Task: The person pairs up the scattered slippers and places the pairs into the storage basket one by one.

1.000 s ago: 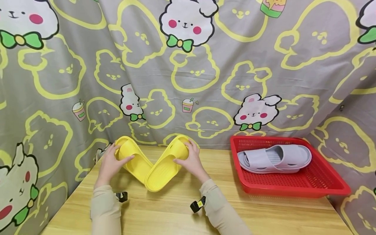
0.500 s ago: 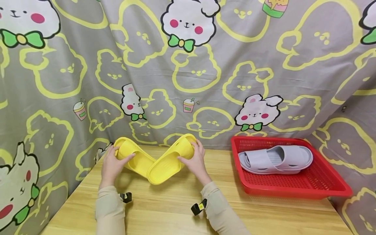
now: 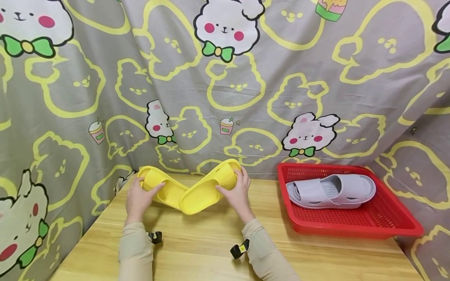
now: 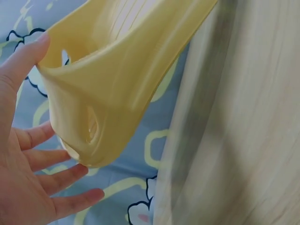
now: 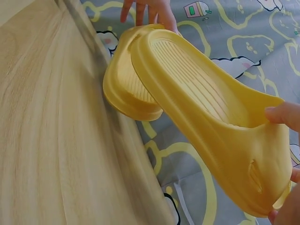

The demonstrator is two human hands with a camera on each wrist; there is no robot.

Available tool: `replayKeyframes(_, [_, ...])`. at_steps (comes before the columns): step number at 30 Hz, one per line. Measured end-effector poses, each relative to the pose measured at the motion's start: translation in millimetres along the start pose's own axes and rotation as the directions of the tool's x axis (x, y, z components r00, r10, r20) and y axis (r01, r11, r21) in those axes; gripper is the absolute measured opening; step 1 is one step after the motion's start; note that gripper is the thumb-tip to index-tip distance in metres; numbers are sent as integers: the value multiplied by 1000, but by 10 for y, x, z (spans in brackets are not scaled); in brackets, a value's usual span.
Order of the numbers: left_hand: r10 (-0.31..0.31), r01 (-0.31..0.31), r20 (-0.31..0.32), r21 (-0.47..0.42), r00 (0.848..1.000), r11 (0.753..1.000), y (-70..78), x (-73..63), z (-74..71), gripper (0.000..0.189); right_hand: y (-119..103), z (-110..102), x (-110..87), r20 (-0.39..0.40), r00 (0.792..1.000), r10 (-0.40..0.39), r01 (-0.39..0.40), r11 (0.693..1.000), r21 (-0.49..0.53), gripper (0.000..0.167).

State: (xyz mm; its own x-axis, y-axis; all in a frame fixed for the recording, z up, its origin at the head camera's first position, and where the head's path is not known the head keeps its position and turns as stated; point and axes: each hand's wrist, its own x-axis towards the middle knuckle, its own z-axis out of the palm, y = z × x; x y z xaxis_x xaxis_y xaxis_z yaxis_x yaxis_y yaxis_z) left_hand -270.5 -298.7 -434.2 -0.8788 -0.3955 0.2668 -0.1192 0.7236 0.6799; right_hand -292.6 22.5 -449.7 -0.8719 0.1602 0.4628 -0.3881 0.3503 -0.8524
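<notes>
Two yellow slippers [image 3: 202,195], wooden tabletop [image 3: 197,249], patterned curtain [image 3: 242,105]

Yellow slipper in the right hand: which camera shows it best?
The right wrist view: the slipper looks large there, its ridged insole and a side slot clear. The head view shows it smaller, partly behind the right hand and overlapping the other slipper. In the left wrist view I can't make it out.
</notes>
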Motion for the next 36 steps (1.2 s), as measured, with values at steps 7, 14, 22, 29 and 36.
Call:
replayKeyframes(7, [-22,21,-31,-27,999,999,21,-10,36,100,2,-7,-4,-26,1000,6,-6,1000,6,80])
replayKeyframes(14, [-43,42,-41,-35,998,999,47,-11,53,101,23,-14,-20,-67,998,-3,4,1000,19,79])
replayKeyframes(22, [-57,54,-50,-60,997,997,74,-24,81,102,10,-12,-27,-144,989,-20,18,1000,-17,77])
replayKeyframes(29, [-57,42,-105,-140,993,989,97,-44,152,98,-10,-14,-28,-181,983,3,-12,999,-48,79])
replayKeyframes(36, [-68,42,-144,-175,987,984,130,-57,173,95,-16,-6,-25,-228,973,21,-38,997,-69,79])
